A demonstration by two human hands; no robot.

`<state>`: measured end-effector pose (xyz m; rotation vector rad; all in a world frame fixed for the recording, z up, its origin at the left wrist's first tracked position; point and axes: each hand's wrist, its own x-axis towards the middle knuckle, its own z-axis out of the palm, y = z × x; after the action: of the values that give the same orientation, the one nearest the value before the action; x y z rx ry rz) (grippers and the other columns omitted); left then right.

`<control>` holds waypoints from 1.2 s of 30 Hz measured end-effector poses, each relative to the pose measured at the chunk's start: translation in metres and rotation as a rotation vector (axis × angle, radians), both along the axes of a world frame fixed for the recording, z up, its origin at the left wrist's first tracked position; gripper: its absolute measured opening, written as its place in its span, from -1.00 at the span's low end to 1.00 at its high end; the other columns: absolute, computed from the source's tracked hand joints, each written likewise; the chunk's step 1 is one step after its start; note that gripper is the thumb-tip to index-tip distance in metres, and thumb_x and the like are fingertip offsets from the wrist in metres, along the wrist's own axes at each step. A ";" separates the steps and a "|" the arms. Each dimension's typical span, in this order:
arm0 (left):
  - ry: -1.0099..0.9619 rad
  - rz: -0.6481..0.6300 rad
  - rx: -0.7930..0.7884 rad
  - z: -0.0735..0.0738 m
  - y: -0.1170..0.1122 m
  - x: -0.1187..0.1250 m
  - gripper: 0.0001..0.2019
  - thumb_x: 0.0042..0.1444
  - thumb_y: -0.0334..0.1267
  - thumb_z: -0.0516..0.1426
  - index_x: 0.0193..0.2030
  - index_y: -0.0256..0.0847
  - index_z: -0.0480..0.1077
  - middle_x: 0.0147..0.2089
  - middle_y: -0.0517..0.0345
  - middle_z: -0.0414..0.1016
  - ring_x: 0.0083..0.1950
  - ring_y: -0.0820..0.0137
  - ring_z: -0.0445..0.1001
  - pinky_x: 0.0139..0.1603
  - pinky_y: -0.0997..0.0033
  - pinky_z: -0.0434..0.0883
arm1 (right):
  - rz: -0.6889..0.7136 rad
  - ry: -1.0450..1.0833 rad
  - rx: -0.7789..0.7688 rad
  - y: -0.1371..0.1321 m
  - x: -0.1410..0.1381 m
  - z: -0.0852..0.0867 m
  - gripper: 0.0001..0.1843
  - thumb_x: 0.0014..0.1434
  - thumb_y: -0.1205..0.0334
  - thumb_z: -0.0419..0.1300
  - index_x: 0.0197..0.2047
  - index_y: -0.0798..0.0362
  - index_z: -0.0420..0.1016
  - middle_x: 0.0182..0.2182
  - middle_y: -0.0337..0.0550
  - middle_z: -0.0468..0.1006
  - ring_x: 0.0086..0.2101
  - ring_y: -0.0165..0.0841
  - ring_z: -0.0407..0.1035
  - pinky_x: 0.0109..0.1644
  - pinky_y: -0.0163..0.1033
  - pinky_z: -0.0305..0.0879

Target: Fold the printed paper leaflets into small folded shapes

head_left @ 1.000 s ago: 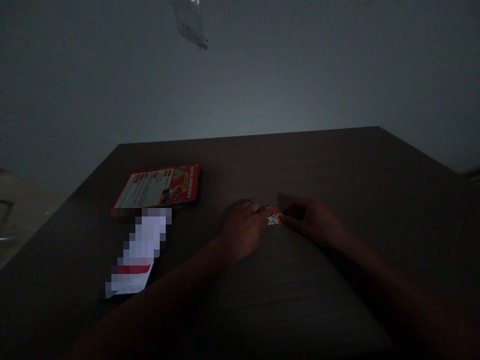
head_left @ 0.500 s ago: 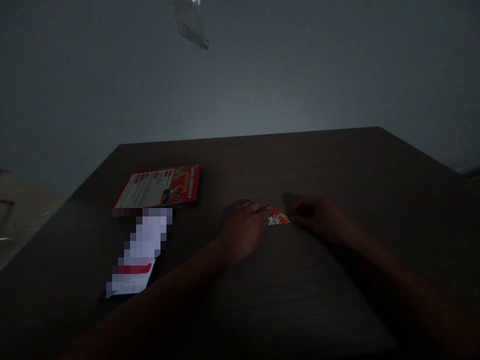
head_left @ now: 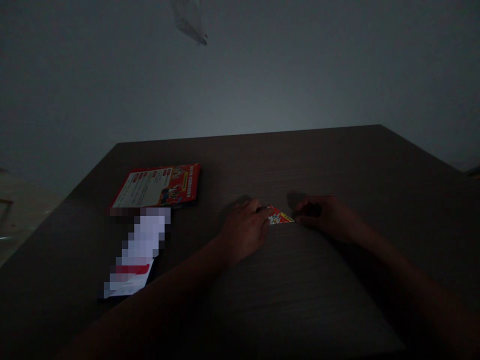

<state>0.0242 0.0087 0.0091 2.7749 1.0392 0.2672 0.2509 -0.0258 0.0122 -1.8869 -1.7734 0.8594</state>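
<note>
A small folded piece of red, white and yellow printed paper (head_left: pixel 280 216) lies flat on the dark wooden table (head_left: pixel 300 300) between my two hands. My left hand (head_left: pixel 245 227) rests on its left end with curled fingers pressing it down. My right hand (head_left: pixel 324 215) lies at its right tip, fingers drawn together and touching the paper's point. The room is very dim, so the fingertips are hard to make out.
A red and white printed booklet (head_left: pixel 157 186) lies at the table's left back. In front of it lies a blurred-out white and red sheet (head_left: pixel 137 250). A pale wall stands behind the table, with a clear scrap (head_left: pixel 191 22) hanging high up.
My right hand has slid to the right along the folded paper, so more of the paper shows between the hands. My left hand has stayed in place.
</note>
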 end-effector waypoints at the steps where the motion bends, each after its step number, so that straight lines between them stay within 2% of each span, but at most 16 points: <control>1: -0.009 0.003 0.001 0.000 0.000 0.000 -0.70 0.25 -0.23 -0.03 0.09 -0.09 0.33 -0.10 0.05 0.36 -0.11 0.31 0.38 -0.07 0.26 0.35 | -0.002 -0.001 0.004 0.000 0.000 0.000 -0.82 -0.01 0.16 0.24 -0.31 0.04 0.51 -0.45 -0.21 0.58 -0.41 -0.33 0.45 -0.36 -0.29 0.30; 7: -0.022 0.014 0.007 -0.002 0.000 0.000 -0.68 0.24 -0.09 0.00 0.07 -0.09 0.35 -0.08 0.05 0.36 -0.10 0.29 0.39 -0.08 0.25 0.37 | 0.009 0.007 0.037 0.000 0.000 -0.003 -0.80 -0.01 0.15 0.24 -0.29 0.04 0.51 -0.43 -0.20 0.57 -0.42 -0.32 0.44 -0.37 -0.27 0.30; 17: 0.068 -0.002 0.096 -0.001 0.001 0.002 -0.70 0.30 -0.18 -0.10 0.00 -0.13 0.38 -0.18 0.06 0.41 -0.14 0.27 0.41 -0.09 0.22 0.35 | 0.046 -0.046 0.012 -0.001 -0.002 0.000 -0.76 0.02 0.07 0.24 -0.28 0.03 0.55 -0.43 -0.22 0.60 -0.41 -0.31 0.46 -0.37 -0.27 0.28; 23: 0.034 -0.021 0.092 -0.001 0.000 0.001 -0.69 0.26 -0.11 -0.04 0.02 -0.18 0.35 -0.09 0.03 0.41 -0.06 0.22 0.40 -0.02 0.18 0.35 | 0.112 -0.089 0.076 -0.002 -0.004 0.001 -0.81 0.07 0.16 0.18 -0.28 0.00 0.58 -0.41 -0.22 0.62 -0.43 -0.32 0.46 -0.38 -0.27 0.26; 36: 0.084 -0.038 0.097 0.001 -0.001 0.005 -0.72 0.29 -0.18 -0.07 0.00 -0.23 0.34 -0.07 0.02 0.46 -0.05 0.22 0.42 -0.01 0.17 0.34 | 0.209 -0.241 0.179 -0.004 -0.012 0.003 -0.81 0.17 0.21 0.07 -0.30 0.03 0.51 -0.38 -0.12 0.57 -0.42 -0.31 0.42 -0.37 -0.27 0.21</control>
<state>0.0289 0.0075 0.0103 2.9117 1.0174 0.2033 0.2386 -0.0297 0.0152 -1.7725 -2.1447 0.5349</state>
